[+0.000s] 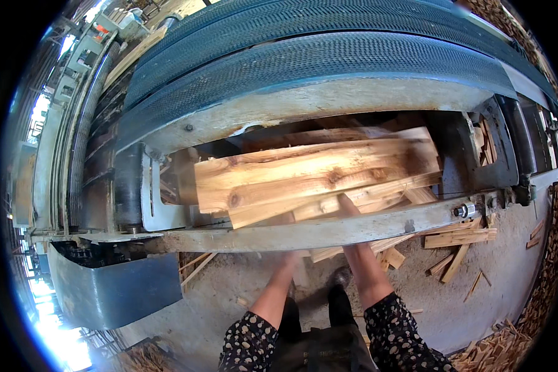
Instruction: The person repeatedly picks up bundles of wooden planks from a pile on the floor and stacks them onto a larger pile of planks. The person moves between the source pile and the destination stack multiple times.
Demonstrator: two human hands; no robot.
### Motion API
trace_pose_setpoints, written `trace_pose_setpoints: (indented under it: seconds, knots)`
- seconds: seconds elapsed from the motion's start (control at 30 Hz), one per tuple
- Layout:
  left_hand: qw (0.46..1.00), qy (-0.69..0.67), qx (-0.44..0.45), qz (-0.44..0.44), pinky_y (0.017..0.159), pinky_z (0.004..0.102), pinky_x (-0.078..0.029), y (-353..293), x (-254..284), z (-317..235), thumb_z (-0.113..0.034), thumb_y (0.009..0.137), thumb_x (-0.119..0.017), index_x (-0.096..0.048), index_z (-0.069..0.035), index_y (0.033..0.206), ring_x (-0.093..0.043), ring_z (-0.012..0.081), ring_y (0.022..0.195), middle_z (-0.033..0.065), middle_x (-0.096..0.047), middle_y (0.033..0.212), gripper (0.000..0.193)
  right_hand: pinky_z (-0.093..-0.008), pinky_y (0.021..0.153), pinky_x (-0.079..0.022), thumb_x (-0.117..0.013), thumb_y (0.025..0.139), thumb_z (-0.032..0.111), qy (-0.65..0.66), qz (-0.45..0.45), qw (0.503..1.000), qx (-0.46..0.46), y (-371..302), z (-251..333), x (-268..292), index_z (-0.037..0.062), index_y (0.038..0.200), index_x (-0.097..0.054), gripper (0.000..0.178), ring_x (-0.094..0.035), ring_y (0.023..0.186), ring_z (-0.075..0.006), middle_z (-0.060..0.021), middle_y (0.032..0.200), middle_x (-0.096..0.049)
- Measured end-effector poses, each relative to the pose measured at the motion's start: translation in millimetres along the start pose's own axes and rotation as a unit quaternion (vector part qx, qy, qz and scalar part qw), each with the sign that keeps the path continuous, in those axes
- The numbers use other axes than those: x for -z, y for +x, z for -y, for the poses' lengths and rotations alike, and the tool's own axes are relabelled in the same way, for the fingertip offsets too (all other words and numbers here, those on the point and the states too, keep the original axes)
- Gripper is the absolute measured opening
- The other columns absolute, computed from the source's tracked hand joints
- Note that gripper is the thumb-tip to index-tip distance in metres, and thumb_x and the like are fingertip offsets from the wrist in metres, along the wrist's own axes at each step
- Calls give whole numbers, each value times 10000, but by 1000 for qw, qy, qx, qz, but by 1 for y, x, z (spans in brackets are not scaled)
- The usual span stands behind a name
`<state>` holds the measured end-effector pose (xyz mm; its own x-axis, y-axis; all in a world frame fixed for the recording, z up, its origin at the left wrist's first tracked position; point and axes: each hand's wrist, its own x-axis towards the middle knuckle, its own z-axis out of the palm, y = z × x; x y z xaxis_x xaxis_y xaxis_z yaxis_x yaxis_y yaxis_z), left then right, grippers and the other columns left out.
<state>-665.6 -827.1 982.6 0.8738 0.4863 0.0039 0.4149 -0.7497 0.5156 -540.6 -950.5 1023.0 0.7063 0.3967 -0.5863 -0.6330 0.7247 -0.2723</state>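
Observation:
Several pale, knotty wooden boards (pixel 316 170) lie together, slightly tilted, inside the opening of the machine frame. Their right end is smeared by motion. My left hand (pixel 289 219) reaches past the front metal bar (pixel 328 232) to the boards' near edge, mostly hidden by bar and wood. Beside it my right hand (pixel 348 206) passes the same bar, its thumb against the near edge of the boards. Both hands appear closed on the boards from below, though most fingers are out of sight.
Beyond the opening runs a blue textured conveyor belt (pixel 328 53). A dark blue metal housing (pixel 115 288) stands at the left, near a long roller (pixel 84 136). Offcuts (pixel 460 239) lie on the floor at right. A bolt (pixel 464 211) sticks up from the bar.

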Motion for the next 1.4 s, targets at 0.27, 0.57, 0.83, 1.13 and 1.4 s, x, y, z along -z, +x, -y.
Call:
trace_pose_setpoints:
  seconds: [0.27, 0.57, 0.83, 1.13, 1.4]
  knots:
    - [930, -298, 210, 38, 746, 350, -440, -57, 21, -13, -171, 825, -500, -490, -31, 1072, -502, 263, 921, 110, -510, 1024, 284, -335, 785, -446, -607, 792, 354, 1, -1, 1000, 22, -35, -41, 63, 70, 1128, -476, 459, -520, 917, -174, -52, 1013, -546]
    - [840, -435, 311, -88, 746, 312, -432, -196, 214, 135, -232, 860, -482, -382, -90, 1224, -519, 138, 905, 39, -503, 1073, 403, -338, 715, -481, -583, 809, 282, -77, 14, 993, -90, -125, -291, 38, 101, 1094, -502, 347, -567, 838, -174, -37, 974, -588]
    - [852, -294, 399, -167, 680, 264, -430, -707, 642, 598, -120, 828, -543, -326, -85, 1200, -530, 131, 806, 54, -530, 1006, 432, -307, 743, -464, -562, 809, 175, -317, 27, 909, -268, -594, -941, -100, 10, 1101, -485, 344, -570, 839, -175, -73, 975, -584]
    - [951, -191, 227, 89, 670, 340, -476, -964, 1072, 913, -163, 716, -629, -598, -31, 874, -606, 282, 778, 143, -616, 814, 208, -390, 912, -404, -360, 895, 423, -158, -27, 944, -287, -898, -1440, -116, 33, 1256, -344, 532, -493, 1068, -245, -122, 1183, -484]
    - [974, 185, 132, 7, 921, 423, -345, -853, 1103, 991, -281, 578, -749, -423, -42, 1196, -445, 325, 1074, 182, -483, 1152, 738, -382, 938, -381, -358, 886, 474, -102, 5, 950, -295, -887, -1476, -108, 55, 1283, -311, 579, -450, 1119, -243, -124, 1230, -440]
